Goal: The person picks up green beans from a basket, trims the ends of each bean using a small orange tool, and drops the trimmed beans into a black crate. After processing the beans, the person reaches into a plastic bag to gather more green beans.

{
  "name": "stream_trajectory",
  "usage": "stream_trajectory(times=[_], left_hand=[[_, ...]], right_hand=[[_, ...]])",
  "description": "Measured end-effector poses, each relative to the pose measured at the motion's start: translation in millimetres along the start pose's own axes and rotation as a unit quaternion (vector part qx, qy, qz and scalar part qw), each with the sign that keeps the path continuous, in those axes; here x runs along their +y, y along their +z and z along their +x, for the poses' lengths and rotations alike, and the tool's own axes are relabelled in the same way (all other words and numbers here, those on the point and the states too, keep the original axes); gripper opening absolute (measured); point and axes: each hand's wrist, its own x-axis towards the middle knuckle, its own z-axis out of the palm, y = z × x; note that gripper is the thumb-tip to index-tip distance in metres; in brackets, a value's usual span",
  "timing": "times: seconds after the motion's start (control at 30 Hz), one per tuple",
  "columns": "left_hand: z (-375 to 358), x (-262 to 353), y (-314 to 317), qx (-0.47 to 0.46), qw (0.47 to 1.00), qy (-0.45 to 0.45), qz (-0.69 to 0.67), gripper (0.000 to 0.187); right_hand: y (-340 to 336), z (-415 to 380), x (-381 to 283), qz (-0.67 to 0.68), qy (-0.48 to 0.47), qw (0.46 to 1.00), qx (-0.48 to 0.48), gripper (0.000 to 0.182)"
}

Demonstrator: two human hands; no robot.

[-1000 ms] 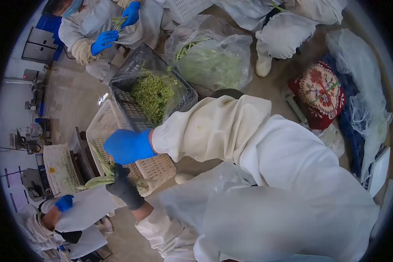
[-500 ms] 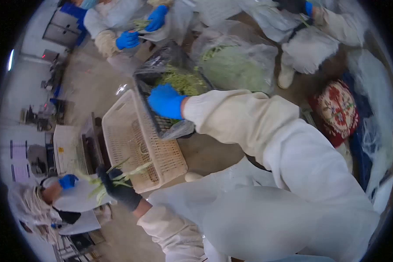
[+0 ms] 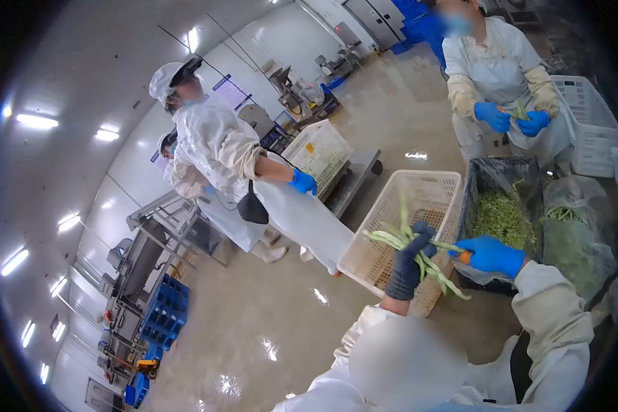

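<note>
Clutched a loose bunch of long, slender, pale-green bean pods in the left hand, gloved in dark grey, with bent fingers clamped about the middle and pod ends poking out on both sides. Held this bunch above the near end of a rectangular, off-white, slotted plastic basket. Brought the fingertips of the right hand, gloved in smooth blue, together on the end of one pod, just beside the left hand. Showed a small orange patch at those fingertips; could not make out its nature.

Had, next to the basket, a black plastic crate lined with clear film and holding a heap of small green trimmings. Had, beyond the crate, a clear plastic bag with green contents.

Faced a seated co-worker in white, with green pods between two blue-gloved hands. Saw farther off, past the basket, a standing person in white, near a second off-white crate on a low metal cart. Noted stacked blue crates across the glossy floor.
</note>
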Motion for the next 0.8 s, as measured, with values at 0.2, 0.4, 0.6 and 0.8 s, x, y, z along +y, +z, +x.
stream_trajectory(times=[0.2, 0.4, 0.6, 0.8], left_hand=[[2.5, 30.9, -22.1, 0.059, 0.995, 0.076, -0.019, 0.033], [-4.9, 18.3, -6.4, 0.033, 0.998, 0.048, 0.030, 0.031], [-9.4, 14.5, 5.0, 0.020, 0.997, 0.026, 0.071, 0.031], [-10.0, 8.7, 3.2, 0.001, 0.995, 0.010, 0.095, 0.033]], right_hand=[[-31.7, -28.8, 83.9, -0.355, 0.189, 0.912, -0.084, 0.033], [-15.6, 6.7, 15.8, -0.042, 0.041, 0.988, 0.143, 0.055], [-1.3, 15.6, 23.4, -0.113, 0.069, 0.986, 0.106, 0.040], [11.4, -0.9, 47.2, -0.317, 0.084, 0.942, -0.068, 0.031]])
